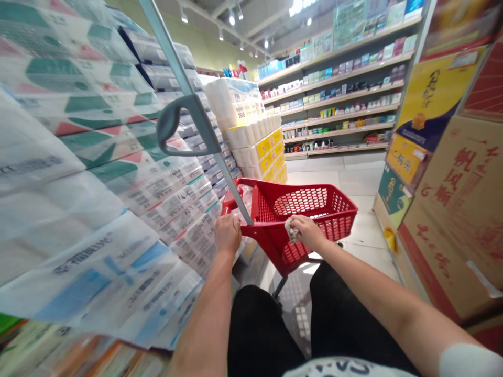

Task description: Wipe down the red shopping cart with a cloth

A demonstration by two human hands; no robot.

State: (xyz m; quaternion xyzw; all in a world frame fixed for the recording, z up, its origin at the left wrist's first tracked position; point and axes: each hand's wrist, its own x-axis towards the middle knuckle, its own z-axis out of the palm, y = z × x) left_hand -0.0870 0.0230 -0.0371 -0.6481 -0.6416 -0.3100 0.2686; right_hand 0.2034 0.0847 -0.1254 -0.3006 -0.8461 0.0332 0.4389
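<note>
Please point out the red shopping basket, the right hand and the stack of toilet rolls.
Red shopping basket (267, 209), head view, on the inner wall.
Right hand (308, 233), head view, on the back of the hand.
Stack of toilet rolls (243, 137), head view, on the wrapped side of the stack.

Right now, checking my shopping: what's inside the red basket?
In the red basket, a clear plastic bag sits at the left end; the grey pole covers part of it, hiding what lies behind.
</note>
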